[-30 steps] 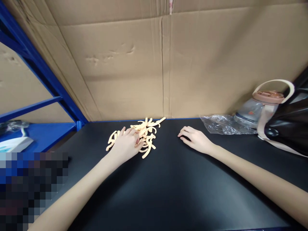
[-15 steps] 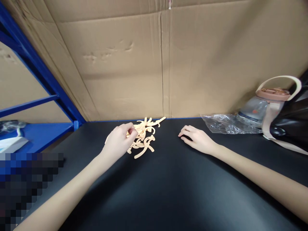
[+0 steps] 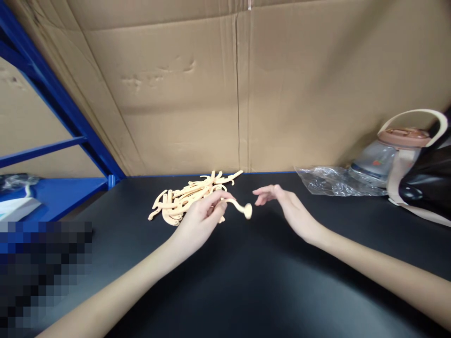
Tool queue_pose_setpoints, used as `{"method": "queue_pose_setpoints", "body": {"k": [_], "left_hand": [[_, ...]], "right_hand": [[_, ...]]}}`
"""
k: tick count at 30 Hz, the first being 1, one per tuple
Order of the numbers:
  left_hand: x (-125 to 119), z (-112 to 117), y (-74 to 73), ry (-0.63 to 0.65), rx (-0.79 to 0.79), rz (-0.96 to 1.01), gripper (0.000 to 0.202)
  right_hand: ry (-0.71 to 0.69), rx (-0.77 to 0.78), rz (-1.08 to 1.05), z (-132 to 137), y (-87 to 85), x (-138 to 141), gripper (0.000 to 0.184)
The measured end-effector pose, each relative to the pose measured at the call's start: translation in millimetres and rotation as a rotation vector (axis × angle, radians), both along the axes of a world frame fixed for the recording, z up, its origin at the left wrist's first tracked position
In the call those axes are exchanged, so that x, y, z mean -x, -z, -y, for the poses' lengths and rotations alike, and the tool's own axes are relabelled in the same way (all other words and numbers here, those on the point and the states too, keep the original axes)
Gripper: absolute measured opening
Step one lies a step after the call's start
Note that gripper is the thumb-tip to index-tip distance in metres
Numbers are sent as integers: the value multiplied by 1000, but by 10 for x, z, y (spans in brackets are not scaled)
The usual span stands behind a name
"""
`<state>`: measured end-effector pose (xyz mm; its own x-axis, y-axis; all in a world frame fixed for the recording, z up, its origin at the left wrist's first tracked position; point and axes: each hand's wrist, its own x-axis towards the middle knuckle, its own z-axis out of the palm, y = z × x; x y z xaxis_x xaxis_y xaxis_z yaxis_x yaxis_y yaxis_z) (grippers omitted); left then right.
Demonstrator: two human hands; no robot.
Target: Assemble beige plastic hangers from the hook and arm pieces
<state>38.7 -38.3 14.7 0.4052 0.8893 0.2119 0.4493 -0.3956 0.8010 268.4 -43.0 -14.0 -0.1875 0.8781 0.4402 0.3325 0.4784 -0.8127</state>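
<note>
My left hand is closed on one end of a curved cream-coloured strip, its other end flaring into a rounded tip. That tip points right, towards my right hand, and a small gap lies between them. The right hand holds nothing; its fingers are stretched out and slightly bent, thumb apart. Behind and left of my left hand lies a loose pile of similar curved cream pieces, partly covered by that hand.
A clear bottle with a pinkish lid and strap stands at the right, by a crumpled clear plastic bag. Cardboard rises behind the black table. A blue metal frame stands at the left.
My left hand has moved right, away from the pile, with a curved strip now showing in its fingers. My right hand has lifted and turned towards the strip, fingers opening.
</note>
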Motion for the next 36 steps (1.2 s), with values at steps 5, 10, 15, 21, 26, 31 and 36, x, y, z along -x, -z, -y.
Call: {"method": "queue_pose_setpoints", "body": {"k": [5,10,15,21,26,31,36], "left_hand": [[-74,50,-2,34,-117,-135,21],[-142,72,-8,33,-76,-84,21],[-181,105,16,81,165,246,27],[-175,101,108,122,249,385,30],[-207,157,172,128,233,250,25],[-217,175,158,161,223,209,17],[-192,166,169,127,203,152,17]], "right_hand": [[-206,187,-61,221,-93,234,25],[-169,249,-35,193,-36,291,23],[-226,286,-76,196,-36,314,22],[-228,428,-319,179,-67,263,13],[-309,433,-426,159,-74,235,8],[-382,490,-468,163,-76,223,6],[-334,436,-351,161,-42,217,14]]}}
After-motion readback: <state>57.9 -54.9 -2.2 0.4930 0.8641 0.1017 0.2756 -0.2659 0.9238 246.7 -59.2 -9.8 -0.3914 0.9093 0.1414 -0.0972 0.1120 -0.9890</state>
